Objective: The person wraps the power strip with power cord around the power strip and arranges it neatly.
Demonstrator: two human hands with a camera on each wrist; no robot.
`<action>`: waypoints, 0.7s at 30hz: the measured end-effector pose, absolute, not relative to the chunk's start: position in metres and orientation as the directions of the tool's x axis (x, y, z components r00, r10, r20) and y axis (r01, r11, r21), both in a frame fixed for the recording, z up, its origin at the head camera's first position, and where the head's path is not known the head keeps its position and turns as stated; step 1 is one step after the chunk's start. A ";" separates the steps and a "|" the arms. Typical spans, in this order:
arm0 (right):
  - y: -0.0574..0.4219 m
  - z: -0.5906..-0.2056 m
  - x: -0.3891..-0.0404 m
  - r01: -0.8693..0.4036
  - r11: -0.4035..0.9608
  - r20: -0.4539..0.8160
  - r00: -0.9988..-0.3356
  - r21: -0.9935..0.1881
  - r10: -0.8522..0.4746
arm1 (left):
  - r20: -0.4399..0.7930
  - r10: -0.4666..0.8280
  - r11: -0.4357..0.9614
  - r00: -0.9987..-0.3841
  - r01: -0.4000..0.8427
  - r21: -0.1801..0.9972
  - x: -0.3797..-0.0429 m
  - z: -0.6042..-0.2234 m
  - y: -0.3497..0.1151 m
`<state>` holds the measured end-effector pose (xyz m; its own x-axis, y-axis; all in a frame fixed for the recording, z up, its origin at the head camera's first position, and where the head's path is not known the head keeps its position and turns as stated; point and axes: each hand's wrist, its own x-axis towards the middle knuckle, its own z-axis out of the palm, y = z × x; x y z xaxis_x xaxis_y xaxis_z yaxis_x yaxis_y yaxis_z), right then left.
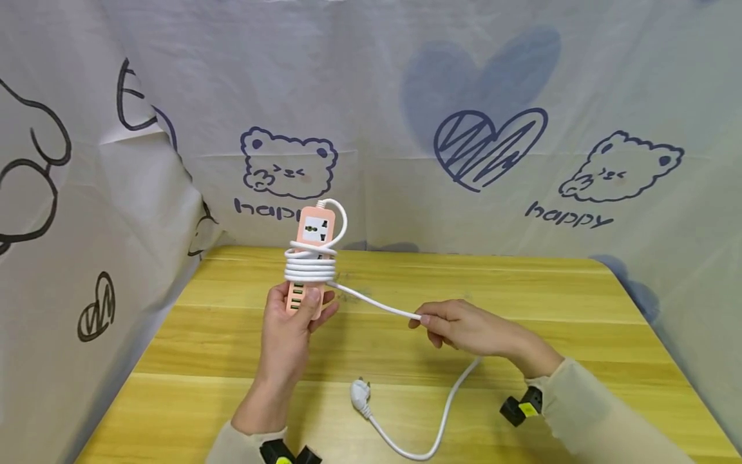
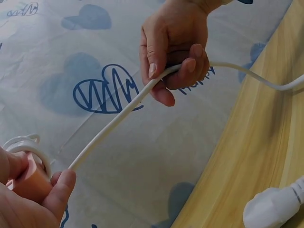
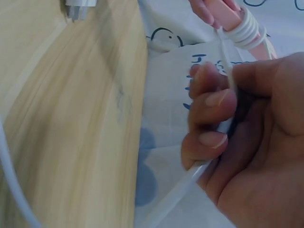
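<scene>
My left hand grips the lower end of a pink power strip, thumb across its front near the USB ports. Several turns of white cord wrap the strip's middle, and a loop arches from its top end. From the turns the cord runs right to my right hand, which pinches it between thumb and fingers; in the right wrist view the fingers curl round it. Beyond that hand the cord drops and curves back to a white plug, which sits over the near part of the table.
A light wooden table lies beneath both hands. Behind and to the left hangs a pale cloth printed with bears, hearts and lettering. Each wrist wears a small black camera at the sleeve.
</scene>
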<state>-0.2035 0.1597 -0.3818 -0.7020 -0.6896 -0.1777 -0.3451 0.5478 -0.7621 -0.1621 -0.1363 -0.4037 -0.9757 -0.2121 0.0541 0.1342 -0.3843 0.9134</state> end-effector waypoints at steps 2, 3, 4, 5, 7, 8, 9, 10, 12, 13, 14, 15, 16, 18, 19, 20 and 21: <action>0.159 -0.379 -0.205 -0.384 0.579 -0.178 -0.704 -0.720 -0.688 | 0.049 -0.226 -0.364 -0.973 0.130 0.922 -0.161 -0.404 -0.135; 0.158 -0.377 -0.205 -0.420 0.603 -0.169 -0.710 -0.678 -0.684 | 0.044 -0.230 -0.345 -0.972 0.124 0.930 -0.161 -0.405 -0.135; 0.157 -0.375 -0.205 -0.459 0.629 -0.154 -0.719 -0.628 -0.678 | 0.037 -0.234 -0.319 -0.972 0.113 0.941 -0.161 -0.406 -0.135; 0.156 -0.373 -0.204 -0.498 0.655 -0.132 -0.731 -0.569 -0.670 | 0.032 -0.236 -0.288 -0.971 0.102 0.952 -0.161 -0.407 -0.135; 0.154 -0.370 -0.202 -0.549 0.706 -0.081 -0.761 -0.447 -0.643 | 0.024 -0.253 -0.217 -0.967 0.081 0.973 -0.161 -0.408 -0.137; 0.153 -0.368 -0.201 -0.565 0.728 -0.052 -0.775 -0.389 -0.629 | 0.024 -0.268 -0.178 -0.963 0.074 0.981 -0.162 -0.409 -0.139; 0.152 -0.367 -0.200 -0.574 0.746 -0.026 -0.786 -0.339 -0.617 | 0.025 -0.284 -0.136 -0.958 0.067 0.988 -0.163 -0.409 -0.142; 0.152 -0.366 -0.198 -0.576 0.759 -0.005 -0.796 -0.304 -0.606 | 0.025 -0.300 -0.098 -0.954 0.057 0.993 -0.163 -0.410 -0.145; 0.153 -0.365 -0.195 -0.570 0.779 0.020 -0.810 -0.262 -0.586 | 0.037 -0.331 -0.007 -0.943 0.041 0.999 -0.165 -0.410 -0.151; 0.155 -0.364 -0.194 -0.570 0.782 0.030 -0.812 -0.252 -0.582 | 0.045 -0.348 0.058 -0.936 0.026 0.998 -0.166 -0.410 -0.154; 0.156 -0.363 -0.193 -0.573 0.781 0.040 -0.812 -0.248 -0.582 | 0.057 -0.363 0.127 -0.930 0.012 0.992 -0.166 -0.410 -0.157; 0.158 -0.361 -0.191 -0.576 0.780 0.048 -0.811 -0.245 -0.584 | 0.070 -0.373 0.202 -0.925 -0.008 0.979 -0.167 -0.411 -0.160; 0.160 -0.360 -0.190 -0.589 0.773 0.062 -0.803 -0.236 -0.592 | 0.084 -0.376 0.281 -0.923 -0.027 0.959 -0.167 -0.411 -0.162; 0.163 -0.355 -0.187 -0.633 0.745 0.102 -0.773 -0.211 -0.627 | 0.118 -0.368 0.441 -0.922 -0.061 0.896 -0.168 -0.412 -0.165; 0.163 -0.353 -0.186 -0.663 0.725 0.133 -0.748 -0.188 -0.650 | 0.132 -0.355 0.505 -0.926 -0.071 0.860 -0.167 -0.412 -0.166; 0.163 -0.350 -0.184 -0.694 0.702 0.169 -0.720 -0.159 -0.674 | 0.142 -0.332 0.556 -0.933 -0.072 0.828 -0.167 -0.413 -0.166; 0.163 -0.347 -0.183 -0.723 0.678 0.205 -0.689 -0.129 -0.696 | 0.146 -0.304 0.599 -0.941 -0.070 0.798 -0.167 -0.413 -0.166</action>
